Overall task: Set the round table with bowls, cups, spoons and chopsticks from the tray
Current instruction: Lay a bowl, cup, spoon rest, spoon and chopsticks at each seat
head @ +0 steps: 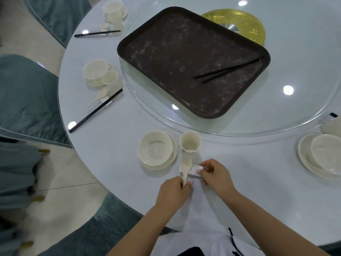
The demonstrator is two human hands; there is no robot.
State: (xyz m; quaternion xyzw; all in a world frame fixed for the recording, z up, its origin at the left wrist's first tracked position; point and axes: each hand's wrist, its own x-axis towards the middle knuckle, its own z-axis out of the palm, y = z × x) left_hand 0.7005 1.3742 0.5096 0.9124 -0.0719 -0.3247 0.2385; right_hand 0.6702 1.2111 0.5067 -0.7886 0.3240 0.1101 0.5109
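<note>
At the near edge of the round table (110,145), my left hand (173,193) pinches the handle of a cream spoon (186,167). The spoon's neck lies across a small white rest (193,170), which my right hand (217,178) holds at its right end. Just beyond stand a cream bowl on a plate (156,149) and a cream cup (190,141). The dark brown tray (175,52) sits on the glass turntable and holds one pair of black chopsticks (228,70).
Two set places lie along the left rim, each with bowl, cup, spoon and black chopsticks (95,110). Another bowl on a plate (321,156) sits at the right edge. A gold disc (245,24) marks the turntable centre. Teal-covered chairs (24,93) ring the table.
</note>
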